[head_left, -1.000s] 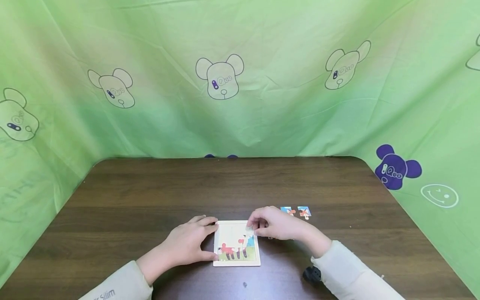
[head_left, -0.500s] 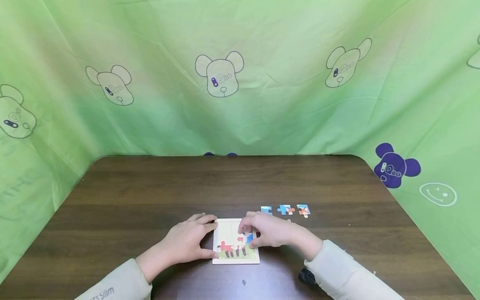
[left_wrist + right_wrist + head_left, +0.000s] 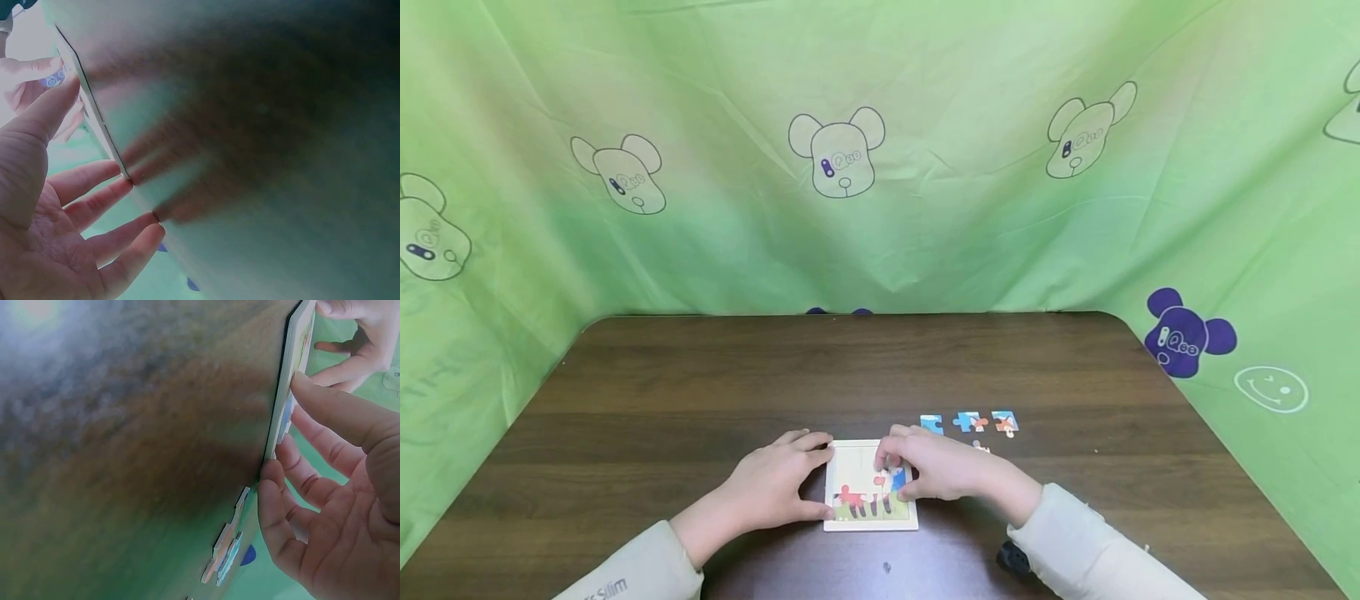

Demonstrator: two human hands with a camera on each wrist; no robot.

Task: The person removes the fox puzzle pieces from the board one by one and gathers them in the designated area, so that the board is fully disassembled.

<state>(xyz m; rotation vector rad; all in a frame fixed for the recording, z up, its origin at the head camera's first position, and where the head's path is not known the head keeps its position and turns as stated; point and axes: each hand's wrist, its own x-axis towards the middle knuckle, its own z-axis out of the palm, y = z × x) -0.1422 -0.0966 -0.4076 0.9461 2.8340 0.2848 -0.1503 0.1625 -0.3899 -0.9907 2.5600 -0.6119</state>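
Note:
A square, pale-rimmed jigsaw tray [image 3: 850,457] lies on the table, its lower part filled with pieces picturing striped legs, grass and red shapes. Along its left side rests my left hand [image 3: 778,483], thumb at the near corner and fairly straight fingers at the far one; the left wrist view shows these fingertips against the tray edge [image 3: 100,119]. Over the tray's right side, my right hand [image 3: 943,467] has its fingers curled around a blue puzzle piece [image 3: 898,477]. The fingers hide part of this piece. In the right wrist view, the thumb touches the tray rim [image 3: 281,403].
Loose jigsaw pieces lie behind the right hand: a blue one [image 3: 931,424], a blue-and-orange one [image 3: 970,422] and another orange one [image 3: 1004,422]. A further piece [image 3: 980,447] is partly covered. A black object [image 3: 1013,557] sits by the right sleeve. Green cloth [image 3: 842,250] hangs behind the table.
My right hand has shifted left and inward over the tray, uncovering the loose blue piece. Deeper blue now shows at the tray's right side. My left hand stays in place.

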